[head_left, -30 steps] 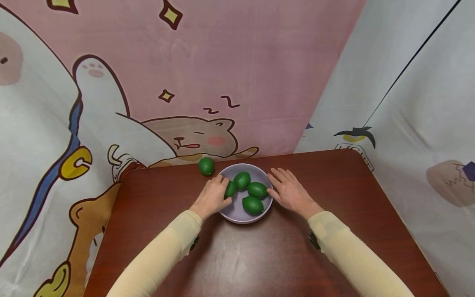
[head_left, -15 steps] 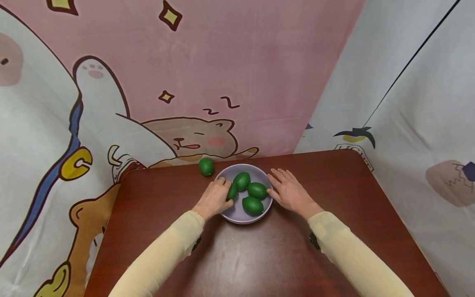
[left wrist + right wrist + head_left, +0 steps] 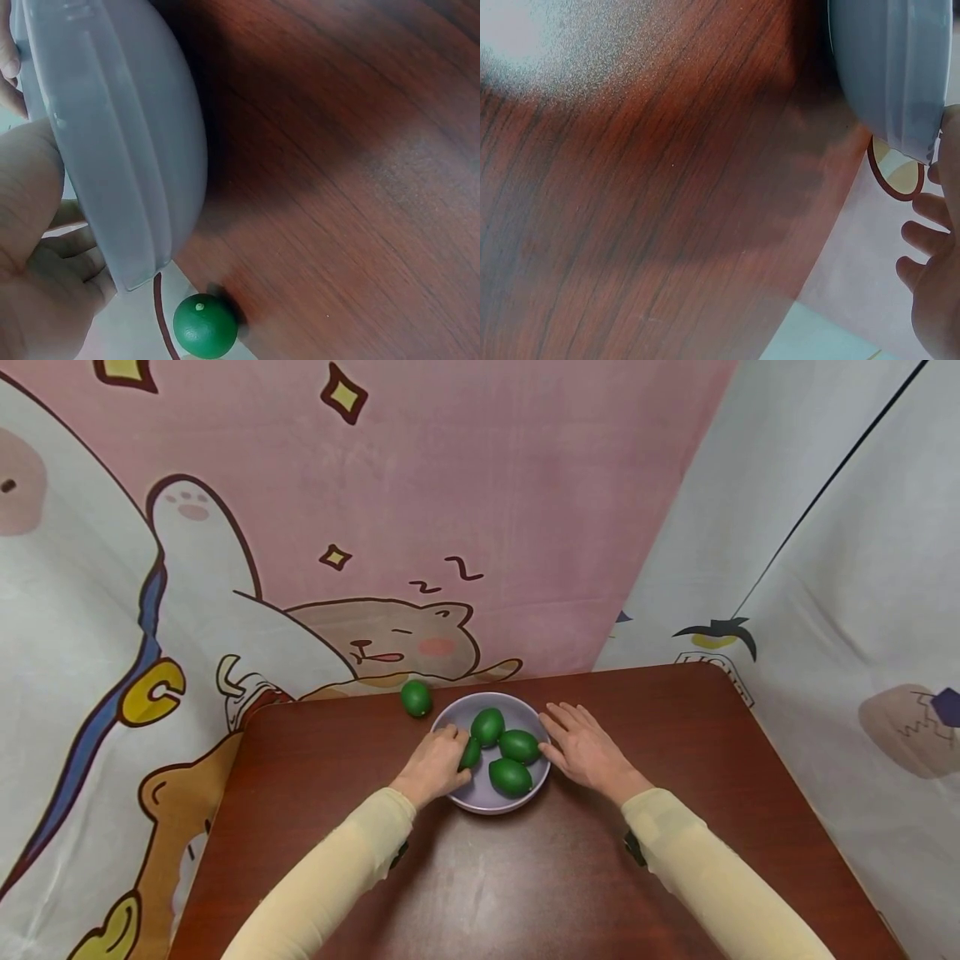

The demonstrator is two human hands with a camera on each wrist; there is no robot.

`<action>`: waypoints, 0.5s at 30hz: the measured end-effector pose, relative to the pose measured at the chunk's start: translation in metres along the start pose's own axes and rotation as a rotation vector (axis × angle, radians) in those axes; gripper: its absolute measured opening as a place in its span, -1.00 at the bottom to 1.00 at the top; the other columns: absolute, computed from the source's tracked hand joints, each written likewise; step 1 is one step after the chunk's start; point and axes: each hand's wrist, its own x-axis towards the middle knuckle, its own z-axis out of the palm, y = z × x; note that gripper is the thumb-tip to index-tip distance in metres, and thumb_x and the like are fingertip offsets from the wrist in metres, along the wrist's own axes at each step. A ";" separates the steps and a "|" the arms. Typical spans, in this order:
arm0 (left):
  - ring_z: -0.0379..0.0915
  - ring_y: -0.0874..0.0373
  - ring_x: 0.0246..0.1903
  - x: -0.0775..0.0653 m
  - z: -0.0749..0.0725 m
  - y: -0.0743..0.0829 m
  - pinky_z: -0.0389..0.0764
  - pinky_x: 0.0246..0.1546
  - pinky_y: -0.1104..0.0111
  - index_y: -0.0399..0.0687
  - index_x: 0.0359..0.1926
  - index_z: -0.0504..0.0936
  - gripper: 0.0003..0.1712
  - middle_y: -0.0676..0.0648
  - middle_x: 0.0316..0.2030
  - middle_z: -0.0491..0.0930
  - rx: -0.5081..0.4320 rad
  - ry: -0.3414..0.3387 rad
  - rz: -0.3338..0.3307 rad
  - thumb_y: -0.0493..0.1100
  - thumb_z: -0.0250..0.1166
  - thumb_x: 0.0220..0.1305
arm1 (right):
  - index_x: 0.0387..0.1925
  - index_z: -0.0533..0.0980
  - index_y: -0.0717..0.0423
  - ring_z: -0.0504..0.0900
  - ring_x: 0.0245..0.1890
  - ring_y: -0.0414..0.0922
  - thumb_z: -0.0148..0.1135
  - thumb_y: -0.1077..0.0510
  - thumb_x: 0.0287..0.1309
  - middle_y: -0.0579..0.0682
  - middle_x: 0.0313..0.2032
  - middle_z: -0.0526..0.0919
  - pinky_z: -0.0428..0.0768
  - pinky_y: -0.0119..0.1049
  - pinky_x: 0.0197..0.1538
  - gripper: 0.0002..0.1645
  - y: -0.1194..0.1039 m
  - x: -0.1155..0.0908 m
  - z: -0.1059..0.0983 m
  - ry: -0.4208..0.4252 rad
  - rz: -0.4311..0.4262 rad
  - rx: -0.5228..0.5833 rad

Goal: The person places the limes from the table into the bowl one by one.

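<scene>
A light purple bowl [image 3: 489,808] stands on the table with green limes in it. My left hand [image 3: 433,765] reaches over its left rim and grips a lime [image 3: 471,753], most of which is hidden behind the fingers. Three more limes lie in the bowl: one at the back [image 3: 488,727], one at the right [image 3: 519,747] and one at the front [image 3: 511,777]. On the right side, my right hand [image 3: 587,750] rests at the rim with its fingers extended. The bowl wall [image 3: 135,142] hides the held lime in the left wrist view.
Another lime [image 3: 416,698] lies on the table left of the bowl, near the back edge. The brown wooden table [image 3: 675,735] meets a printed cloth backdrop [image 3: 540,527] behind it. A pale cloth [image 3: 862,652] hangs on the right.
My left hand and its lime have shifted slightly right and toward me within the bowl. The right hand, the bowl and the other limes have stayed in place.
</scene>
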 end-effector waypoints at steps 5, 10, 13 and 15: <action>0.56 -0.05 -0.21 -0.001 0.001 0.000 0.62 -0.04 0.11 -0.34 0.05 0.59 -0.38 -0.18 -0.22 0.55 0.013 0.018 0.027 -0.04 0.58 0.10 | 0.46 0.38 0.19 0.26 0.51 0.19 0.13 -0.14 0.49 0.24 0.47 0.35 0.09 0.12 0.57 -0.28 0.000 0.000 0.000 -0.002 0.006 0.003; 0.58 -0.06 -0.19 -0.001 0.002 0.001 0.63 -0.03 0.10 -0.34 0.05 0.59 -0.38 -0.18 -0.22 0.56 0.021 0.014 0.029 -0.04 0.58 0.10 | 0.46 0.38 0.19 0.28 0.50 0.20 0.12 -0.14 0.49 0.24 0.47 0.35 0.14 0.14 0.56 -0.28 0.000 0.001 0.000 -0.006 0.007 0.003; 0.59 -0.06 -0.18 -0.001 0.003 0.001 0.64 -0.03 0.09 -0.35 0.07 0.59 -0.37 -0.19 -0.20 0.57 0.023 0.007 0.028 -0.04 0.58 0.11 | 0.46 0.38 0.20 0.28 0.50 0.21 0.12 -0.14 0.49 0.24 0.47 0.35 0.15 0.15 0.55 -0.28 0.000 0.002 0.000 -0.008 0.008 0.003; 0.59 -0.06 -0.17 -0.002 0.003 0.001 0.64 -0.03 0.09 -0.34 0.07 0.59 -0.38 -0.19 -0.20 0.58 0.027 0.005 0.028 -0.04 0.57 0.12 | 0.47 0.38 0.20 0.28 0.50 0.22 0.12 -0.14 0.49 0.24 0.47 0.35 0.15 0.15 0.55 -0.28 0.000 0.002 0.001 -0.009 0.008 0.001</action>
